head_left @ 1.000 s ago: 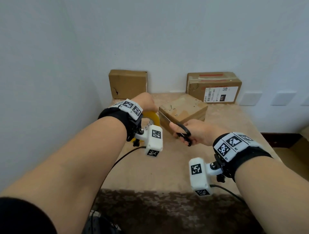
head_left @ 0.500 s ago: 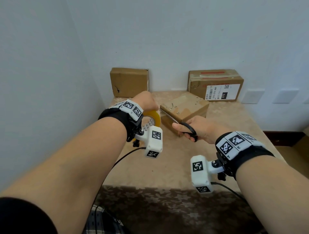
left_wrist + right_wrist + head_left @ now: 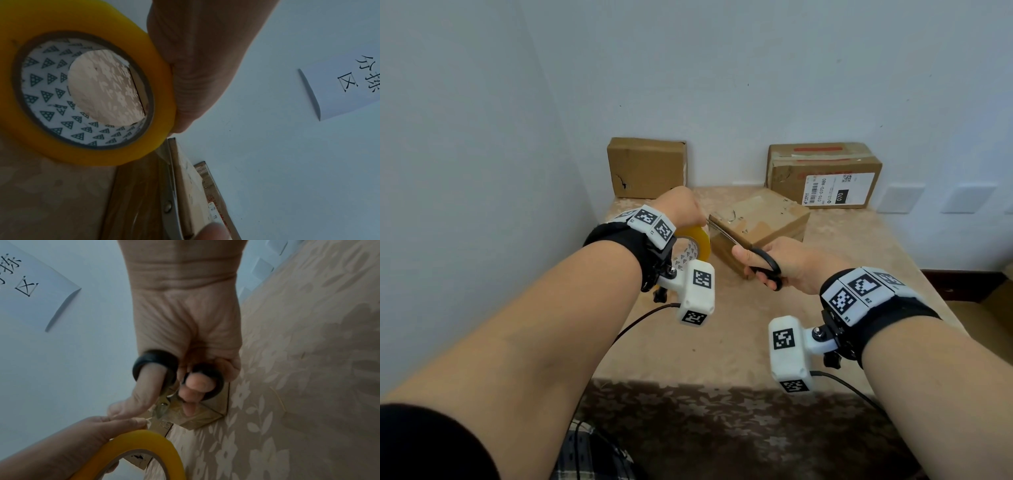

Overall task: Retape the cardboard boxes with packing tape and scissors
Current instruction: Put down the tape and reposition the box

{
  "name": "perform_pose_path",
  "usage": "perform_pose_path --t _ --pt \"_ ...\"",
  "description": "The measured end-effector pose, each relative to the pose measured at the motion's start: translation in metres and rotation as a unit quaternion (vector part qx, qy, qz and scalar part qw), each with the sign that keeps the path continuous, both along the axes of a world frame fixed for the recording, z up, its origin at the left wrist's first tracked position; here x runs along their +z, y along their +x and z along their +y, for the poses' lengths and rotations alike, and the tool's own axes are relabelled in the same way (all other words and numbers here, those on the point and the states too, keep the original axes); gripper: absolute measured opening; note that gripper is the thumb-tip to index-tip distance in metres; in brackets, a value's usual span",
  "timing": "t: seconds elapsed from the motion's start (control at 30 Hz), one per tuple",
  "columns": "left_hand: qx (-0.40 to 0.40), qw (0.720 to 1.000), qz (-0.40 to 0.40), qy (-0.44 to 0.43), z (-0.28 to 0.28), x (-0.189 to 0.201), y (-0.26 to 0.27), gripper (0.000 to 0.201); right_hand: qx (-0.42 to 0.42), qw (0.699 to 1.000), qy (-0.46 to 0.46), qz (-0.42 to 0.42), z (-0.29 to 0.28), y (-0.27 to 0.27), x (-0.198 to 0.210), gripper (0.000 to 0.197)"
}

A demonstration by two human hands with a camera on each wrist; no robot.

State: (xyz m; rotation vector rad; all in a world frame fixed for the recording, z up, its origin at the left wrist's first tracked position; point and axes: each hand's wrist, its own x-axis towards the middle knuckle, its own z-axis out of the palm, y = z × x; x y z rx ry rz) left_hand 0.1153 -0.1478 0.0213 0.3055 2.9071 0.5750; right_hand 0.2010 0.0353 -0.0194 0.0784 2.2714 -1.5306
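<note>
A small cardboard box [image 3: 763,222] sits turned at an angle in the middle of the table. My left hand [image 3: 681,209] grips a yellow roll of packing tape [image 3: 697,240] just left of the box; the roll fills the left wrist view [image 3: 86,91]. My right hand [image 3: 784,263] holds black-handled scissors [image 3: 767,265], thumb and fingers through the loops [image 3: 156,366]. The blades [image 3: 726,233] lie along the box's near left edge, their tips by my left hand. Whether tape runs between the blades is hidden.
Two more cardboard boxes stand against the back wall: a plain one [image 3: 647,168] at the left and a labelled one [image 3: 825,174] at the right. The table [image 3: 705,342] wears a beige floral cloth. A white wall closes the left side.
My right hand has pushed the scissors forward and left, so the blades now reach the tape roll at the box's corner. The left hand has barely moved.
</note>
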Motion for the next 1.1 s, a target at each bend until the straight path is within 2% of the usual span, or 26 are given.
perform_pose_path --t 0.13,0.23,0.4,0.5,0.6,0.63,0.73,0.77,0.8,0.87,0.9,1.03,1.1 --pt "0.009 1.0 0.003 0.013 -0.002 -0.001 0.0 0.024 -0.011 1.0 0.008 0.018 0.005 -0.001 -0.003 0.05" --pt "0.004 1.0 0.001 0.025 -0.004 -0.001 0.002 0.02 -0.028 0.999 0.033 0.026 0.012 -0.004 -0.007 0.052" --pt "-0.013 0.998 0.018 0.066 -0.01 -0.001 0.009 0.011 -0.002 0.972 0.235 0.031 0.018 -0.013 0.004 0.065" --pt "-0.019 0.994 0.023 0.103 -0.019 0.001 0.017 0.01 0.021 0.957 0.289 0.032 0.021 -0.016 0.01 0.074" --pt "-0.017 0.992 0.027 0.122 -0.027 0.002 0.025 0.013 0.044 0.931 0.361 0.026 0.023 -0.012 0.01 0.071" --pt "-0.015 0.991 0.028 0.13 -0.029 0.002 0.027 0.014 0.059 0.925 0.374 0.021 0.023 -0.01 0.01 0.073" --pt "-0.013 0.989 0.028 0.142 -0.03 0.0 0.034 0.013 0.093 0.912 0.399 0.007 0.024 -0.013 0.0 0.101" --pt "-0.013 0.99 0.032 0.136 -0.029 0.0 0.037 0.013 0.097 0.908 0.407 0.01 0.022 -0.009 0.0 0.1" --pt "-0.015 0.991 0.04 0.125 -0.028 0.0 0.039 0.012 0.095 0.901 0.423 0.014 0.018 0.0 0.004 0.086" --pt "-0.017 0.992 0.055 0.113 -0.026 0.0 0.044 0.012 0.071 0.879 0.466 0.065 0.013 0.01 0.005 0.047" --pt "-0.019 0.992 0.06 0.111 -0.026 0.0 0.045 0.012 0.067 0.868 0.485 0.085 0.012 0.012 0.004 0.04" --pt "-0.033 0.99 0.069 0.121 -0.029 -0.003 0.047 0.012 0.116 0.853 0.503 0.079 0.004 0.012 0.012 0.054" --pt "-0.04 0.988 0.07 0.135 -0.031 -0.004 0.049 0.011 0.139 0.829 0.532 0.095 -0.001 0.007 0.018 0.044"
